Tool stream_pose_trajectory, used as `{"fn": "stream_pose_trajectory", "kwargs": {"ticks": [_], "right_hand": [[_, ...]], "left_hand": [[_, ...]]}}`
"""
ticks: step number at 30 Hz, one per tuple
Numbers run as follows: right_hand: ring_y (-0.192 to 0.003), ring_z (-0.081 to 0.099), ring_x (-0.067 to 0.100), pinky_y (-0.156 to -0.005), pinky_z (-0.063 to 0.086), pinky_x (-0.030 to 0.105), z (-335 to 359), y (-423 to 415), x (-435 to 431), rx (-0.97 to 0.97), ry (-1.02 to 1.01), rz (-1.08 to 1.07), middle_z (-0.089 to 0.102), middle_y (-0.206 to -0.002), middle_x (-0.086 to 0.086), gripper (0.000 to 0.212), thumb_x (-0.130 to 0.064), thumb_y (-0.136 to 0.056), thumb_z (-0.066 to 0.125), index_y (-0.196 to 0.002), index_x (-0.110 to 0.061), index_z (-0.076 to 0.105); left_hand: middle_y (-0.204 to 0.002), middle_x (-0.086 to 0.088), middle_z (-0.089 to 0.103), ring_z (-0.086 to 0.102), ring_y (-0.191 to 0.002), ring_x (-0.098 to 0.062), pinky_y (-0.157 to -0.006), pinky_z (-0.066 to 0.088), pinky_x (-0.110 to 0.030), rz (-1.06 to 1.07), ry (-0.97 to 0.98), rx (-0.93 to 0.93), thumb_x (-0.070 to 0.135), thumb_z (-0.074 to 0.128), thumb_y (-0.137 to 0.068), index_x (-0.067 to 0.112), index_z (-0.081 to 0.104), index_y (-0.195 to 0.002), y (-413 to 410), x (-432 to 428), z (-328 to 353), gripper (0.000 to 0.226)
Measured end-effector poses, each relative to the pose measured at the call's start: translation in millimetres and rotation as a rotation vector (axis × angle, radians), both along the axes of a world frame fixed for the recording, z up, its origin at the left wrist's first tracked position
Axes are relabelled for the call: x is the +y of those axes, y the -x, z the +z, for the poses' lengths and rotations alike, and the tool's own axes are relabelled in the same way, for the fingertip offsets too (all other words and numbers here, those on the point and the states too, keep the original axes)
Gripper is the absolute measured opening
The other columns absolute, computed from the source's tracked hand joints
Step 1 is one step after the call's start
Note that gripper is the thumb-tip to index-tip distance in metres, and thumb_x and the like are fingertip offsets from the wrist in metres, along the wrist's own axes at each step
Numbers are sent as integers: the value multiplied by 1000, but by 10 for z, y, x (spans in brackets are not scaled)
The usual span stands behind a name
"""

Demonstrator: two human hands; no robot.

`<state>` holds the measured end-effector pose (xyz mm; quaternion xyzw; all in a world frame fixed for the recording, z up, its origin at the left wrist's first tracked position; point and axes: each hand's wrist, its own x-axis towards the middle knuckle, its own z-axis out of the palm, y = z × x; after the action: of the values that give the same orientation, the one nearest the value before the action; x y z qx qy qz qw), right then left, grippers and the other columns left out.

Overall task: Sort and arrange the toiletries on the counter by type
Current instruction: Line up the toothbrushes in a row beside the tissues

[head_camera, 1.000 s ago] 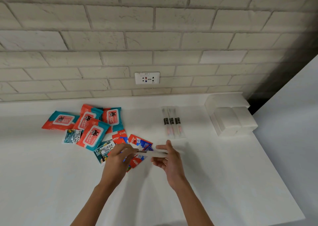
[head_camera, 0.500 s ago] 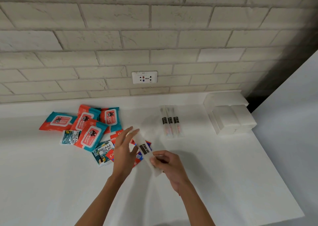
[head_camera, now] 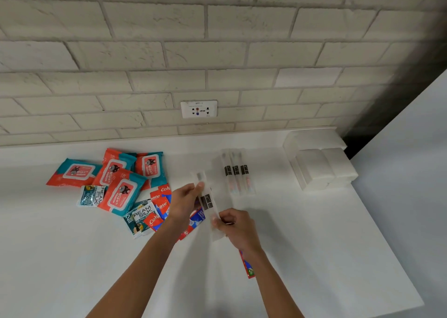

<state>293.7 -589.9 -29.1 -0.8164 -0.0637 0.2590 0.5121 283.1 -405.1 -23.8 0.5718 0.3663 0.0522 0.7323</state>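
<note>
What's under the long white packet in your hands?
Red Colgate sachets lie on the counter beneath the packet. The packet and left hand cover most, so their number is hidden.

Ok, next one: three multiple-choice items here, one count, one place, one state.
1. Orange-and-teal wipes packs number: A) two; B) six; C) four.
2. The row of three white-wrapped toothbrushes lies: A) left of the packs; B) between them and the white folded stack; C) on that stack.
3. The fourth wrapped toothbrush is: A) held by both hands; B) lying untouched; C) in one hand.
C: four packs show. B: the row sits between them. A: left hand pinches its top, right hand its lower end.
</note>
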Motion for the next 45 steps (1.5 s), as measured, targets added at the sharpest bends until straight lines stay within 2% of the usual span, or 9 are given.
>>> {"fn": "stream_pose_trajectory", "kwargs": {"ticks": [5, 9, 13, 18, 24, 29, 33, 38, 45], "right_hand": [[-73, 74, -1, -77, 62, 23, 11, -257, 45, -53, 98, 65, 82, -86, -12, 19, -38, -92, 85, -99, -21, 83], [-75, 74, -2, -78, 59, 18, 4, -480, 140, -153, 144, 26, 82, -87, -9, 19, -35, -93, 83, -102, -18, 83], [-75, 77, 21, -84, 66, 38, -32, -726, 275, -232, 166, -28, 80, -82, 8, 22, -25, -95, 83, -89, -4, 78], [-69, 74, 25, -113, 52, 54, -253, -973, 427, -234, 196, -65, 75, -74, 14, 30, -23, -95, 82, -76, -3, 70], [-71, 73, 25, -90, 57, 23, -234, -1120, 520, -265, 285, 11, 69, -69, 16, 46, -12, -98, 77, -58, -15, 54], [-63, 45, 16, -57, 44, 20, -422, -1241, 577, -179, 324, -25, 49, -70, 12, 46, 11, -94, 59, -60, -14, 42], [-62, 43, 16, -50, 40, 21, -469, -1217, 594, -251, 373, -81, 67, -102, 32, 21, 7, -90, 51, -72, 5, 40], [-106, 67, 21, -95, 59, 36, -331, -1137, 482, -429, 456, 20, 73, -113, 4, 9, -15, -104, 66, -111, -17, 72], [-152, 44, 26, -123, 41, 44, -495, -1197, 260, -580, 575, 72, 54, -159, 2, 48, -27, -107, 61, -154, -24, 52]], "left_hand": [[-99, -10, 79, 76, -95, -26, -89, 62, -42, -80, 16, -23, 27, 70, -97, 4, 73, -107, -279, 46, -13, 25], [-102, -16, 76, 75, -82, -23, -68, 62, -24, -183, -86, 38, 15, 67, -99, 0, 67, -116, -420, 44, -50, 23], [-99, -13, 77, 77, -85, -27, -82, 64, -40, -304, -198, 95, 9, 69, -97, 5, 61, -131, -474, 104, -254, 35], [-120, -3, 70, 69, -103, -18, -86, 57, -28, -442, -670, 90, 21, 72, -95, 16, 55, -138, -510, 129, -429, 46], [-164, -1, 32, 39, -144, -28, -114, 42, -48, -705, -964, 84, 41, 67, -97, 28, 25, -159, -585, 171, -588, 77], [-172, 12, -1, -4, -159, -25, -125, 21, -57, -942, -1141, 92, 59, 50, -100, 34, 0, -164, -680, 302, -731, 85], [-171, 15, -11, -13, -158, -26, -128, 12, -53, -1029, -1228, 122, 62, 38, -102, 38, -9, -162, -723, 317, -784, 81], [-171, 12, -9, -10, -158, -28, -129, 8, -50, -1005, -1283, 157, 63, 34, -103, 35, -3, -163, -722, 268, -808, 77], [-170, 14, -14, -17, -157, -24, -129, 5, -51, -989, -1272, 168, 73, 29, -100, 38, -8, -162, -776, 222, -788, 80]]}}
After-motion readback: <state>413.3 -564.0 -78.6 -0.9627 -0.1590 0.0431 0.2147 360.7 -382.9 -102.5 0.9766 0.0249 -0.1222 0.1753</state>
